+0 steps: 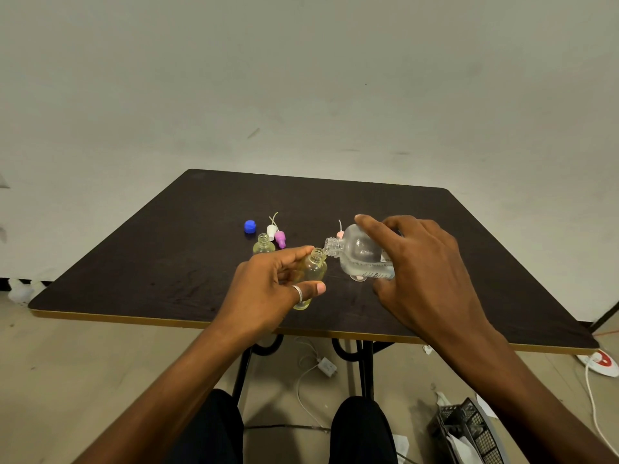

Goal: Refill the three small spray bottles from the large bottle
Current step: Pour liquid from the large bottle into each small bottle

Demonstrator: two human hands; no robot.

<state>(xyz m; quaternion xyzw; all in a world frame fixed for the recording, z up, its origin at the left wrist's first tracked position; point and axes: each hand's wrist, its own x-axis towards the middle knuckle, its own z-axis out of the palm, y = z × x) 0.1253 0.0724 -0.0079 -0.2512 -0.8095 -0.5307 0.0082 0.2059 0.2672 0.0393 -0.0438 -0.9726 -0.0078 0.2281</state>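
My right hand [423, 272] grips the large clear bottle [360, 254], tipped on its side with its open neck pointing left. My left hand [273, 289] holds a small open bottle [313, 271] with yellowish liquid, tilted so its mouth meets the large bottle's neck. A second small open bottle [264, 245] stands upright on the dark table [174, 262] behind my left hand. A third small bottle is mostly hidden behind the large one; only a pinkish bit shows under it.
A blue cap [250, 226] lies at the back left. Beside it rest a white spray top [271, 229] and a purple one [280, 238]. A pink spray top [340, 233] peeks out behind the large bottle. Cables and a black crate lie on the floor.
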